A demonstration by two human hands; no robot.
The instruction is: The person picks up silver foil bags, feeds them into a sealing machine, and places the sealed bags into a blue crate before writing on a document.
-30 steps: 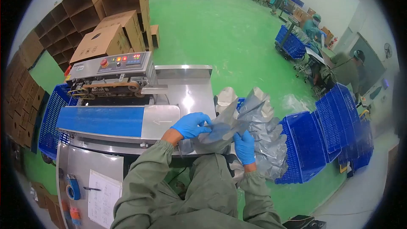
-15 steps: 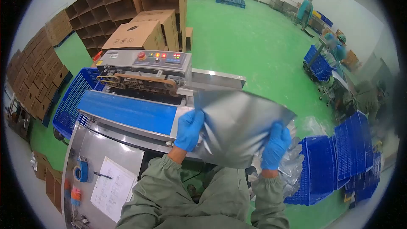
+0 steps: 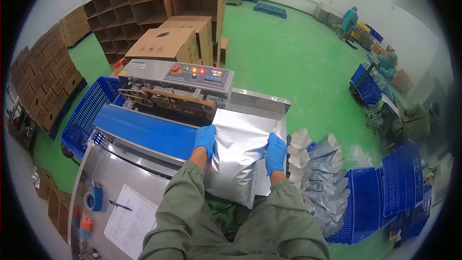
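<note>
Lowered and brought closer to the sealer (image 3: 178, 79) since half a second ago, the pouch (image 3: 233, 159) now slants in front of the person, its top edge by the machine's right end and its fuller lower part bulging toward the lap. The left hand (image 3: 205, 140) grips its left edge near the top, fingers closed on the foil; the right hand (image 3: 275, 153) pinches the right edge, a little below the top corner. Between them the silver face is stretched fairly flat, with creases toward the right hand.

Just left of the left hand runs the blue belt (image 3: 144, 127), with the sealer behind it, lights lit on its panel. Near the right hand, more pouches (image 3: 327, 173) stand packed in a row, and blue crates (image 3: 363, 202) lean beyond them. On the steel table (image 3: 108, 168) at left are papers (image 3: 127, 224) with a pen (image 3: 120, 205) on top, and a roll of tape (image 3: 91, 201). Another crate (image 3: 91, 108) stands past the belt's far end. Cartons (image 3: 161, 45) are stacked behind the sealer; across the green floor (image 3: 284, 58), a person in teal (image 3: 350, 19) stands.
</note>
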